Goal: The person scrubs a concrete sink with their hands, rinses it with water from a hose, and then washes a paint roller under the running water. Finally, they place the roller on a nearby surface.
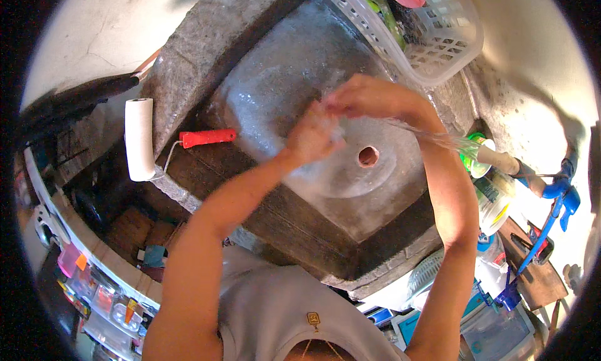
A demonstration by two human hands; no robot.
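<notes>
pale shirt (282, 305) faces the sink (300, 61), over which left hand (315, 132) meets right hand (358, 98), open or closed i cannot tell.

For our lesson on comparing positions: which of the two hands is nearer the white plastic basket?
The right hand: it is on the white basket's side, while the left hand is nearer the red roller handle.

upper-left cream wall (109, 23): fine cracks noted. right-hand cream wall (523, 23): brightly lit, crossed by dark shadow. flat brown wooden board (548, 283) along that side (partly covered by articles). long pale shelf edge (103, 258), lower left, borders a dim, cluttered recess (116, 204).
</notes>
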